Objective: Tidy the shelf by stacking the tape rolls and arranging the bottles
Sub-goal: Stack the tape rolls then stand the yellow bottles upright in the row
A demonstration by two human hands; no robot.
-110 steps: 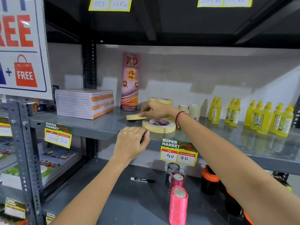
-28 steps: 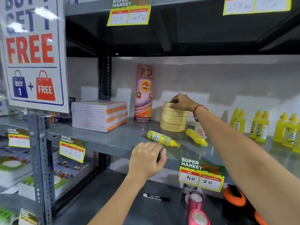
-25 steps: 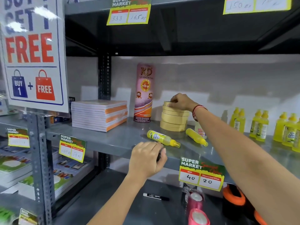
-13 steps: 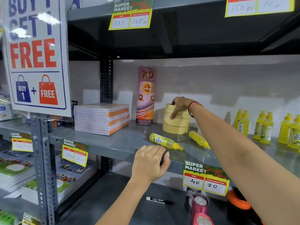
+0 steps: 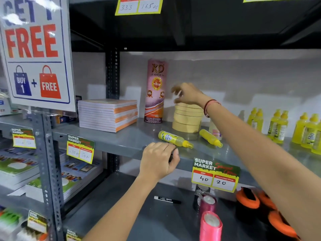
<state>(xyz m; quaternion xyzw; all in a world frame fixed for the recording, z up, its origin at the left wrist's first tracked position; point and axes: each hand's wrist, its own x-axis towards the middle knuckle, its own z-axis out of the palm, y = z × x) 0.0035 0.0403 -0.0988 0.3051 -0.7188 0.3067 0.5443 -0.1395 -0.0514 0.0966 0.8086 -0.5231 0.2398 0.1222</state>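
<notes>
A stack of cream tape rolls [image 5: 187, 118] stands on the grey shelf [image 5: 132, 141], right of a tall pink tape tube [image 5: 155, 91]. My right hand [image 5: 186, 93] hovers just above the stack, fingers spread, holding nothing. Two yellow bottles lie on their sides in front of the stack: one labelled [image 5: 174, 139], one plain [image 5: 210, 137]. Several yellow bottles [image 5: 278, 125] stand upright at the right. My left hand [image 5: 159, 159] grips the shelf's front edge, fingers curled around a small dark object that I cannot identify.
A pile of notebooks [image 5: 107, 114] sits at the left of the shelf. A price tag [image 5: 215, 173] hangs on the front edge. Below lie a black marker [image 5: 167, 200], pink ribbon spools [image 5: 210, 225] and orange-black items [image 5: 251, 204]. A promo sign [image 5: 34, 54] hangs at left.
My right hand has lifted off the top of the tape stack and opened. The stack stays in place. My left hand has stayed on the shelf edge.
</notes>
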